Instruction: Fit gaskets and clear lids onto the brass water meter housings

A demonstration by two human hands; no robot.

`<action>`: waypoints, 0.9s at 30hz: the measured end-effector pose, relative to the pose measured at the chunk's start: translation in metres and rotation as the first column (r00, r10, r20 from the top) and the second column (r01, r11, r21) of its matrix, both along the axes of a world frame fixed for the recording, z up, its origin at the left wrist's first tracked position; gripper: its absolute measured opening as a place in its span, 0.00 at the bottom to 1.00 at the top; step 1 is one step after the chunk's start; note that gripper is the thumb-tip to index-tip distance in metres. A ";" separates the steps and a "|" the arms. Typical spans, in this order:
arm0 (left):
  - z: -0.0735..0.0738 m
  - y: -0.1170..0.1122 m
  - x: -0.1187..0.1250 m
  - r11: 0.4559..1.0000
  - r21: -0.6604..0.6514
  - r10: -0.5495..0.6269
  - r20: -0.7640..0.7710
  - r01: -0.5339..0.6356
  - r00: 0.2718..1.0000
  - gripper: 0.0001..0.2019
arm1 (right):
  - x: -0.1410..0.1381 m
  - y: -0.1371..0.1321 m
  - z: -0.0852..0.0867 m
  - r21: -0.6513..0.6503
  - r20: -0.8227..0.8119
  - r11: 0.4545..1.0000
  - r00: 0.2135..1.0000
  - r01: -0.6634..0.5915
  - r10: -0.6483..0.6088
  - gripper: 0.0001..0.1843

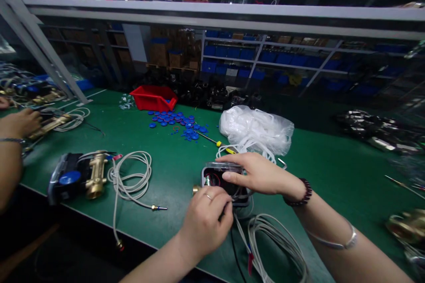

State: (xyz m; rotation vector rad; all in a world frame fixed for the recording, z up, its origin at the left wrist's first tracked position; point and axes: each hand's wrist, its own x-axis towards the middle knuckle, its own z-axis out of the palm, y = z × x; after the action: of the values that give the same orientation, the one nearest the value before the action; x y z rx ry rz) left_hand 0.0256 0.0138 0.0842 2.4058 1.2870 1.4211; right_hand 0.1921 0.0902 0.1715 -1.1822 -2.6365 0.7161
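In front of me on the green bench lies an open black meter housing (227, 179) with a clear lid (224, 166) raised at its far side. Wires and a small green part show inside, and a brass fitting (195, 189) sticks out at its left. My right hand (257, 174) grips the housing from the right, thumb over the opening and fingers at the lid. My left hand (208, 214) is closed in a pinch at the near edge; what lies between its fingertips is hidden. A coiled grey cable (279, 241) runs from the housing towards me.
Left stands a meter (71, 179) with brass body and coiled cable (133, 177). Behind are blue caps (171, 118), a red bin (154, 98), a yellow-black screwdriver (219, 143) and a plastic bag (255, 126). A co-worker's hand (21, 121) works at far left. A shelf beam (212, 11) crosses above.
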 end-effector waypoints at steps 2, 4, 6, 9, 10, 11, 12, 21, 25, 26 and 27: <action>-0.002 0.002 0.008 0.998 -0.038 -0.045 0.013 0.046 0.999 0.11 | 0.001 0.001 -0.001 -0.010 -0.031 1.000 0.999 -0.020 0.020 0.28; -0.002 0.009 0.013 0.998 -0.051 -0.028 0.022 0.029 0.999 0.14 | 0.002 0.001 -0.002 -0.003 -0.069 0.999 0.997 -0.041 0.041 0.33; -0.002 0.017 0.017 0.999 -0.027 -0.029 -0.004 0.029 1.000 0.13 | 0.002 0.001 -0.003 0.010 -0.096 0.999 0.994 -0.048 0.049 0.37; 0.000 0.023 0.024 0.999 0.004 -0.039 -0.086 0.040 0.996 0.11 | 0.001 0.000 -0.004 0.026 -0.105 0.999 0.994 -0.038 0.040 0.38; 0.001 0.024 0.026 0.999 0.000 -0.031 -0.134 0.032 0.990 0.10 | 0.000 0.000 -0.003 0.028 -0.103 0.999 0.994 -0.034 0.037 0.38; 0.002 0.024 0.027 1.000 -0.002 -0.015 -0.191 0.015 0.981 0.10 | 0.000 -0.001 -0.003 0.031 -0.101 0.999 0.994 -0.031 0.033 0.37; 0.002 0.023 0.028 1.000 0.004 0.013 -0.250 -0.013 0.968 0.09 | -0.001 -0.001 -0.003 0.032 -0.098 0.999 0.995 -0.027 0.030 0.36; 0.001 0.000 0.007 0.908 0.051 0.399 -0.416 -0.417 0.818 0.10 | -0.003 -0.002 -0.002 0.041 -0.092 0.999 0.996 -0.010 0.014 0.29; 0.007 -0.005 0.015 0.941 -0.014 0.304 -0.403 -0.338 0.863 0.19 | -0.003 -0.001 -0.002 0.038 -0.099 0.999 0.995 -0.013 0.016 0.29; 0.009 -0.004 0.020 0.942 -0.024 0.297 -0.399 -0.333 0.868 0.24 | -0.003 -0.001 -0.002 0.035 -0.100 0.999 0.995 -0.014 0.018 0.29; 0.009 -0.003 0.025 0.938 -0.035 0.304 -0.397 -0.345 0.866 0.28 | -0.003 -0.001 -0.002 0.033 -0.100 0.999 0.995 -0.015 0.018 0.28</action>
State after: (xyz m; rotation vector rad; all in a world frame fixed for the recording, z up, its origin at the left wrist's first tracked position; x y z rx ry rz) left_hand 0.0507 0.0105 0.0937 2.5723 1.8819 0.9169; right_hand 0.1893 0.0889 0.1694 -1.0873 -2.5684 0.7140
